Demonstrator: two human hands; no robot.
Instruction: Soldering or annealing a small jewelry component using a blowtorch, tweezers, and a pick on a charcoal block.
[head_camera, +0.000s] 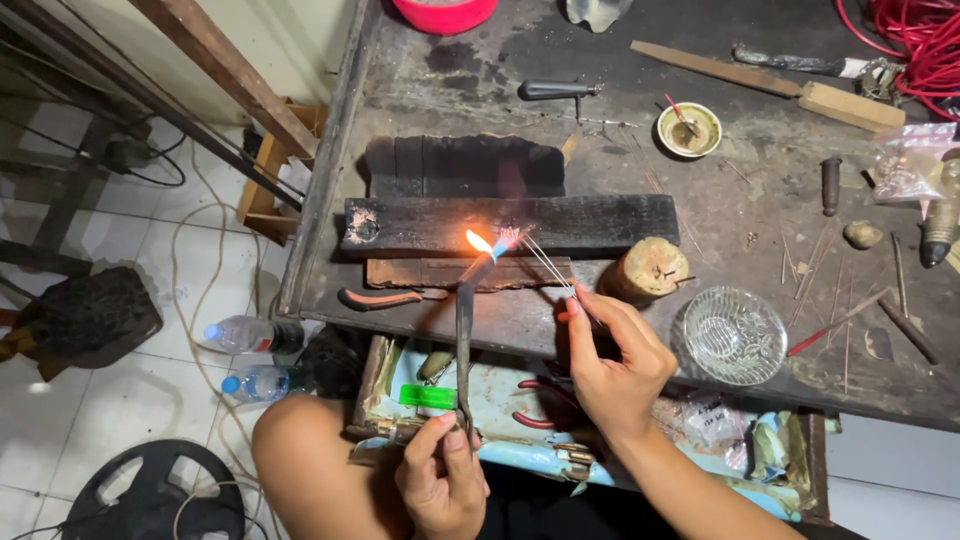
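Left grip (440, 470): pinching torch (465, 340), flame (479, 241) above.
Right grip (615, 365): pinching tweezers (548, 265), tips beside flame.
Block (510, 225): beyond tips, on counter (760, 200).

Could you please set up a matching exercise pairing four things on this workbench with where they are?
Things:
1. torch
2. tweezers
3. glass dish
4. charred wood block

Places:
a. right of the right hand
b. behind the flame
c. in the left hand
d. in the right hand

Pairs: 1-c, 2-d, 3-a, 4-b
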